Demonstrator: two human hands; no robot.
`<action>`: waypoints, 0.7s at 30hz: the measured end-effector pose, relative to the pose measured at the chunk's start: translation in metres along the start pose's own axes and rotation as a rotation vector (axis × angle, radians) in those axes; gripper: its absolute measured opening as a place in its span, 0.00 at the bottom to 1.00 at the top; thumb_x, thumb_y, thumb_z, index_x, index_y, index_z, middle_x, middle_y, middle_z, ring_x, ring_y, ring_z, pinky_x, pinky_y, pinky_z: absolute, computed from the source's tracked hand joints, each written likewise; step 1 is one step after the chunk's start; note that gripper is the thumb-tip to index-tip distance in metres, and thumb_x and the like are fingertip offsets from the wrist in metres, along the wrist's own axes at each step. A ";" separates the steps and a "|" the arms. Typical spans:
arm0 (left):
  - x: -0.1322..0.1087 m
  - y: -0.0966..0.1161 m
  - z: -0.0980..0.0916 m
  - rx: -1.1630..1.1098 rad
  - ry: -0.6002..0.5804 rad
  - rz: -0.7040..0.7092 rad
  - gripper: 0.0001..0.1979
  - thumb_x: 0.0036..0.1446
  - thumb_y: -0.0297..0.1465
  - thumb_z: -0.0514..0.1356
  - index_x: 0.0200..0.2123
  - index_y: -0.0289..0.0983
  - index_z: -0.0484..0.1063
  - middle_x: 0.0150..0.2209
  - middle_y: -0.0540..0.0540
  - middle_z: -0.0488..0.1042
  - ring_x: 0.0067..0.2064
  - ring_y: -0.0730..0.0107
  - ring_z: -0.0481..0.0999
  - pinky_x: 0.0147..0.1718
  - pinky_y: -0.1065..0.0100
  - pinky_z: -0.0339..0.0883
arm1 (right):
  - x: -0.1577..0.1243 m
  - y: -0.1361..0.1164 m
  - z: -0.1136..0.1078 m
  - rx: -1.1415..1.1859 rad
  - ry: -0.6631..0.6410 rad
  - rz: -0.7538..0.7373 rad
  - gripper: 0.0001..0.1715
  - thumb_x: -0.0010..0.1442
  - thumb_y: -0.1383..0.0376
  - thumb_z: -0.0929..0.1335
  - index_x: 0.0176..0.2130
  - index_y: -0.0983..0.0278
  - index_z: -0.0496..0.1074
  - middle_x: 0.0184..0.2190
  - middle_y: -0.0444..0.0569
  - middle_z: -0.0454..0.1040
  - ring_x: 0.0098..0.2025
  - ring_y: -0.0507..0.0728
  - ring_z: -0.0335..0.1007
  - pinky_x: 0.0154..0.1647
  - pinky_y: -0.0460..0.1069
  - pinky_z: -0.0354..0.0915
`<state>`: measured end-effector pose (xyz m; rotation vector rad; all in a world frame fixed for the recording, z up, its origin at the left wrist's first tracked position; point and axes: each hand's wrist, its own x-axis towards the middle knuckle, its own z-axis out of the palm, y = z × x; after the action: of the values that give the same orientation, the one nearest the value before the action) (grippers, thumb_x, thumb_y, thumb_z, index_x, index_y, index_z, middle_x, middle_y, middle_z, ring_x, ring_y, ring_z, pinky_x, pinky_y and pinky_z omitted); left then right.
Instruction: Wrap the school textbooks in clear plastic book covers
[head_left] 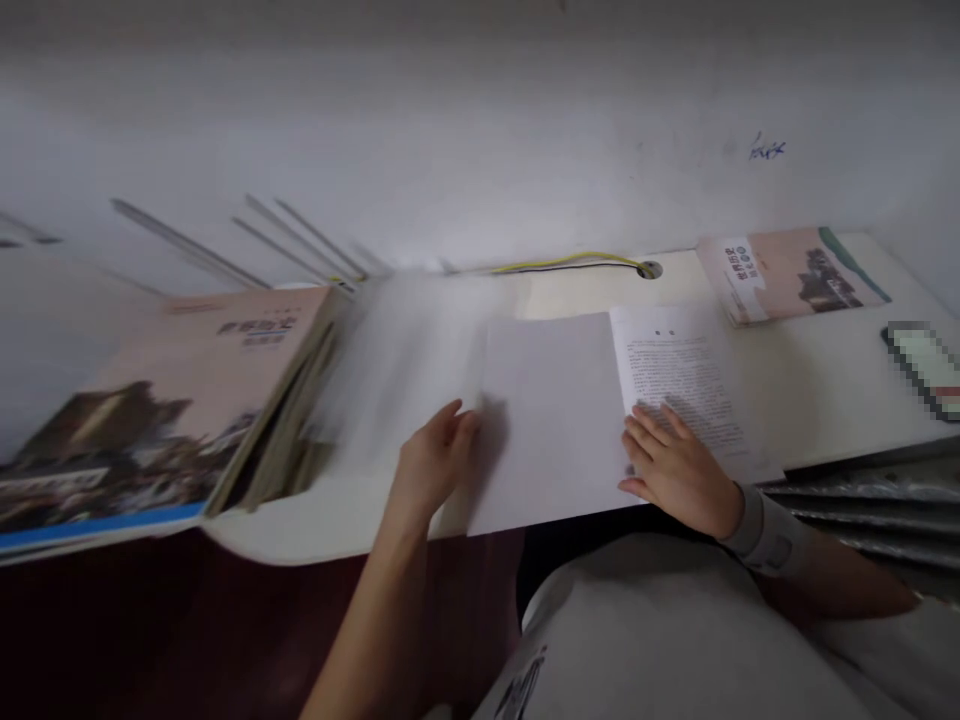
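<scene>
An open book (555, 400) lies near the front edge of the desk, its left side blank and its right page (675, 360) printed with text. On the lower part of that printed page rests my right hand (667, 465), flat with fingers spread. My left hand (439, 455) is by the blank side's left edge, fingers curled in toward the thumb; its shadow falls on the paper. Whether a thin edge is between those fingers is hidden. A whitish, motion-blurred patch (405, 340), perhaps a sheet or film, shows beyond the left hand.
A stack of books (187, 400) with a pinkish cover on top occupies the left. At the back right lies another pinkish book (799, 275), with a phone (926, 365) farther right. Yellow and dark cables (577, 258) run along the wall into a desk hole (649, 269).
</scene>
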<state>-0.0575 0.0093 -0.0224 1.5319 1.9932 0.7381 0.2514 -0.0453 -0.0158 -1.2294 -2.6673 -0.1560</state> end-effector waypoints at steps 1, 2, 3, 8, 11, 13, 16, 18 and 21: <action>0.001 -0.001 -0.004 -0.078 -0.059 -0.027 0.30 0.55 0.45 0.55 0.55 0.30 0.67 0.41 0.36 0.78 0.43 0.54 0.78 0.46 0.52 0.71 | 0.002 -0.002 0.003 -0.011 -0.007 0.007 0.27 0.62 0.55 0.65 0.52 0.73 0.71 0.55 0.61 0.70 0.61 0.64 0.60 0.63 0.62 0.55; 0.002 -0.001 -0.007 -0.162 -0.116 -0.063 0.32 0.54 0.46 0.56 0.55 0.30 0.67 0.42 0.37 0.78 0.42 0.56 0.78 0.45 0.54 0.72 | 0.003 -0.004 0.006 -0.025 -0.012 0.014 0.27 0.62 0.56 0.66 0.51 0.74 0.71 0.54 0.63 0.71 0.60 0.65 0.62 0.63 0.62 0.54; 0.003 0.000 -0.011 -0.240 -0.166 -0.104 0.32 0.52 0.47 0.58 0.54 0.30 0.67 0.43 0.37 0.78 0.41 0.58 0.78 0.44 0.55 0.72 | 0.004 -0.005 0.009 -0.039 -0.014 0.019 0.26 0.62 0.57 0.66 0.51 0.75 0.71 0.53 0.64 0.71 0.59 0.65 0.63 0.63 0.62 0.55; 0.008 0.009 -0.027 -0.505 -0.283 -0.296 0.22 0.43 0.41 0.67 0.39 0.34 0.74 0.37 0.42 0.77 0.38 0.64 0.76 0.38 0.63 0.71 | 0.002 -0.009 0.017 -0.066 -0.014 0.016 0.25 0.62 0.59 0.65 0.51 0.77 0.71 0.53 0.65 0.71 0.58 0.67 0.64 0.62 0.62 0.56; 0.012 0.017 -0.031 -0.550 -0.396 -0.371 0.16 0.41 0.39 0.68 0.30 0.34 0.73 0.27 0.47 0.73 0.28 0.72 0.72 0.28 0.70 0.67 | 0.002 -0.012 0.020 -0.058 -0.011 0.029 0.25 0.63 0.61 0.65 0.51 0.78 0.71 0.53 0.67 0.70 0.59 0.67 0.63 0.62 0.63 0.56; 0.015 0.025 -0.032 -0.497 -0.468 -0.360 0.15 0.42 0.40 0.68 0.24 0.34 0.71 0.21 0.50 0.68 0.23 0.76 0.66 0.22 0.72 0.61 | 0.002 -0.013 0.020 -0.027 -0.009 0.035 0.24 0.63 0.61 0.65 0.51 0.78 0.71 0.53 0.68 0.70 0.59 0.67 0.63 0.62 0.63 0.55; 0.016 0.050 -0.033 -0.397 -0.500 -0.231 0.16 0.42 0.41 0.67 0.20 0.34 0.70 0.18 0.52 0.66 0.20 0.78 0.63 0.20 0.73 0.57 | 0.002 -0.010 0.019 0.090 -0.005 0.055 0.25 0.64 0.61 0.64 0.51 0.78 0.71 0.54 0.68 0.70 0.59 0.68 0.63 0.62 0.64 0.55; 0.013 0.079 -0.034 -0.424 -0.470 -0.121 0.16 0.43 0.42 0.66 0.20 0.35 0.70 0.19 0.51 0.68 0.21 0.76 0.65 0.21 0.73 0.59 | 0.003 0.000 0.017 0.277 0.005 0.065 0.26 0.65 0.58 0.61 0.53 0.74 0.69 0.55 0.65 0.69 0.60 0.66 0.62 0.62 0.64 0.56; 0.001 0.134 -0.029 -0.525 -0.440 0.040 0.16 0.47 0.43 0.64 0.24 0.35 0.70 0.22 0.50 0.71 0.24 0.72 0.70 0.25 0.70 0.64 | 0.002 0.030 0.011 0.740 0.073 0.166 0.31 0.65 0.50 0.58 0.58 0.67 0.65 0.58 0.60 0.67 0.61 0.63 0.61 0.60 0.61 0.60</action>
<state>0.0148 0.0358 0.0907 1.2802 1.3189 0.7809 0.2716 -0.0225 -0.0262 -1.1295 -2.1977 0.7237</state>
